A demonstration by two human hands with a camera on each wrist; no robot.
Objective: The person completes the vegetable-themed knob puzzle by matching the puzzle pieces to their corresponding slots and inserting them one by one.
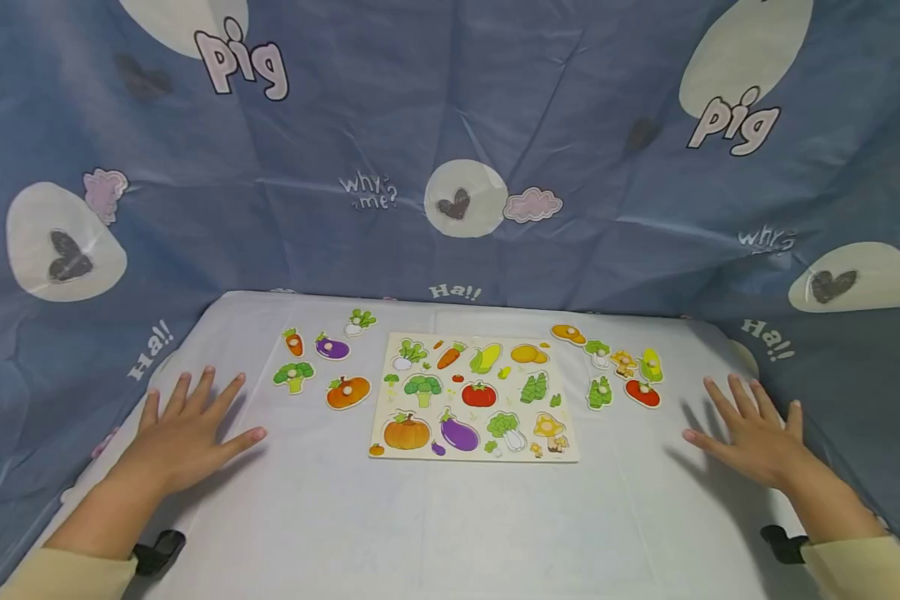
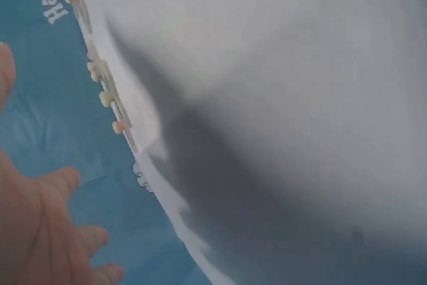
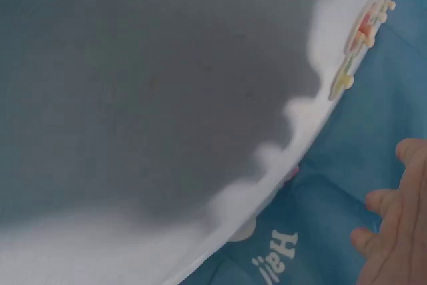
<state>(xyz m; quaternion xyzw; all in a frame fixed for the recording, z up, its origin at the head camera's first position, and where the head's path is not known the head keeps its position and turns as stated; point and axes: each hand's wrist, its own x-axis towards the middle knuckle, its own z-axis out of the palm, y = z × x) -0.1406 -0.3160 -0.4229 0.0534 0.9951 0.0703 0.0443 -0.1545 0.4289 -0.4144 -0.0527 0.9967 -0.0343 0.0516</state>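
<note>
In the head view a vegetable puzzle board lies flat mid-table, its printed pictures showing. My left hand, fingers spread, is over the table's left side and holds nothing. Nearest to it are a broccoli piece, a carrot piece, an eggplant piece, a pumpkin piece and a radish piece. My right hand is likewise spread and bare on the right. Closest to it are a tomato piece, a corn piece and a green piece.
Beyond these lie a mushroom piece, a cabbage piece and a potato piece. The pieces carry small knobs. A white cloth covers the table; a blue printed curtain hangs behind and at both sides.
</note>
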